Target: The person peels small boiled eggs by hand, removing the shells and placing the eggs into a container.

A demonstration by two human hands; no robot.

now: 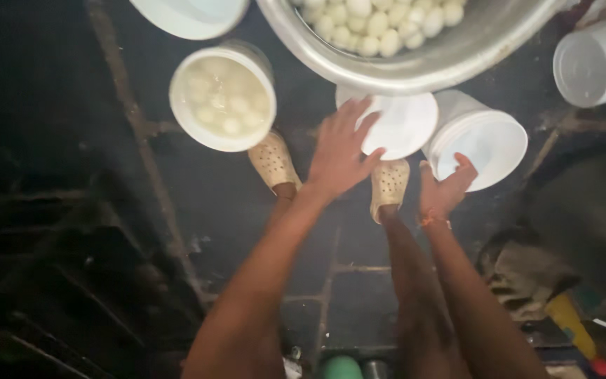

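Dark stone floor (233, 210) with pale joints runs under us, and we look straight down past our arms to 2 feet in cream perforated clogs (273, 161). Our left hand (340, 151) is flat and spread, fingers fanned wide, hovering over a round white lid (401, 123) that lies just under the rim of a big metal basin (429, 63) heaped with pale round balls (376, 24). Whether the fingertips touch the lid we cannot tell. Our right hand (447, 188), with an orange thread at the wrist, curls loosely against the near edge of an empty white tub (482, 140) tipped toward us beside the lid; thumb and fingers sit at its rim. To the left stands 1 open white tub of balls in cloudy syrup (224, 98). Another empty tub (594, 63) lies on its side at the far right, and 1 more white rim (191, 14) shows at the top.
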